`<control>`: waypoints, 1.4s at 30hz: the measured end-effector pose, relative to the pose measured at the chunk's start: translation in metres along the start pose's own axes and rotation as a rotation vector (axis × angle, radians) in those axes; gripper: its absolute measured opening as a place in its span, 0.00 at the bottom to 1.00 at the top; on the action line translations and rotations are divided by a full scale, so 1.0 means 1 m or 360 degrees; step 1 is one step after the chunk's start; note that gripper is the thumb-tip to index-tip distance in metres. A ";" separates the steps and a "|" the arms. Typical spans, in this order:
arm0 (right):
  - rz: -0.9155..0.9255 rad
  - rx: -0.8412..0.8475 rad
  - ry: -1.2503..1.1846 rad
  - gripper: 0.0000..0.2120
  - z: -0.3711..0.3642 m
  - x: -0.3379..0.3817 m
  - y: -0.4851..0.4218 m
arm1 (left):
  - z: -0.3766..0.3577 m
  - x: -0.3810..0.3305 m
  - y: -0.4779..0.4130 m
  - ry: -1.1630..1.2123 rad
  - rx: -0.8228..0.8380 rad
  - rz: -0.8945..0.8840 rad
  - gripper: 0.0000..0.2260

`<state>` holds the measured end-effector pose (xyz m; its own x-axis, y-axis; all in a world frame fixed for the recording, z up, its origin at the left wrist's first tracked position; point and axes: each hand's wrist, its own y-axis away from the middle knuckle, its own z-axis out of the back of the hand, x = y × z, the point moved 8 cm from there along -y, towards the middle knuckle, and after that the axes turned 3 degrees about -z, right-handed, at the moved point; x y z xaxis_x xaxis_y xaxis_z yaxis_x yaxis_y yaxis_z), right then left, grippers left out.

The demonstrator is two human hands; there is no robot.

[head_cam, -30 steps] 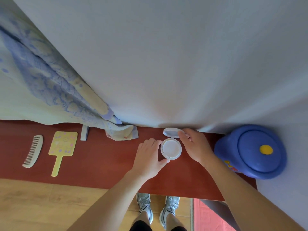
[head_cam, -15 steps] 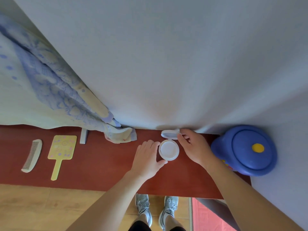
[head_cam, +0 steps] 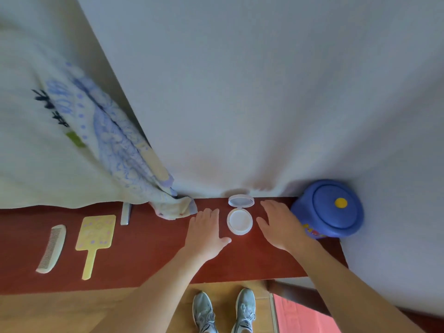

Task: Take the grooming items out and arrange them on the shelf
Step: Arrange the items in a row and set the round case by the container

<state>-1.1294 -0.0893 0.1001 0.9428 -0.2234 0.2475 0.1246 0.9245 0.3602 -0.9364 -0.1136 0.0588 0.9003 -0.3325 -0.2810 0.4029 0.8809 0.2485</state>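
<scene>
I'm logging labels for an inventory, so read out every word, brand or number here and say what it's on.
No text reads clearly.
On the hanging cloth: dark character-like marks, too blurred to read.
On the blue container: coloured lettering low on its side, too blurred to read.
On the white compact, comb, yellow hand mirror: no lettering visible.

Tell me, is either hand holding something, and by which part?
Nothing is held: left hand and right hand are open, flanking the open compact.
</scene>
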 end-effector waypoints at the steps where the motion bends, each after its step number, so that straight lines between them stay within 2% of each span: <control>1: -0.0013 0.0001 0.0031 0.27 0.002 0.003 0.004 | 0.004 0.002 0.002 -0.0001 0.0005 -0.0008 0.37; 13: 0.0066 -0.0169 0.0294 0.23 0.036 0.039 0.059 | 0.064 0.019 0.040 -0.0166 -0.0012 -0.0046 0.30; 17: 0.0100 -0.0183 0.0362 0.24 0.037 0.042 0.080 | 0.085 0.013 0.065 -0.0207 -0.0122 -0.0086 0.27; 25: 0.0215 -0.0320 0.0355 0.19 0.044 0.045 0.133 | 0.106 -0.007 0.136 -0.0236 -0.0311 -0.0079 0.22; 29: 0.0256 -0.0389 0.0332 0.19 0.049 0.048 0.153 | 0.109 -0.011 0.169 -0.0234 -0.0304 -0.0046 0.20; 40: 0.0288 -0.0484 0.0227 0.20 0.049 0.111 0.204 | 0.134 0.028 0.225 -0.0195 -0.0393 -0.0093 0.22; 42: 0.0266 -0.0538 0.0192 0.17 0.047 0.128 0.210 | 0.138 0.043 0.233 -0.0187 -0.0387 -0.0122 0.22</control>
<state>-0.9975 0.0621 0.2495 0.9857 -0.0419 0.1630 0.0421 0.9991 0.0022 -0.7814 0.0308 0.2324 0.8872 -0.4257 -0.1777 0.4321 0.9018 -0.0031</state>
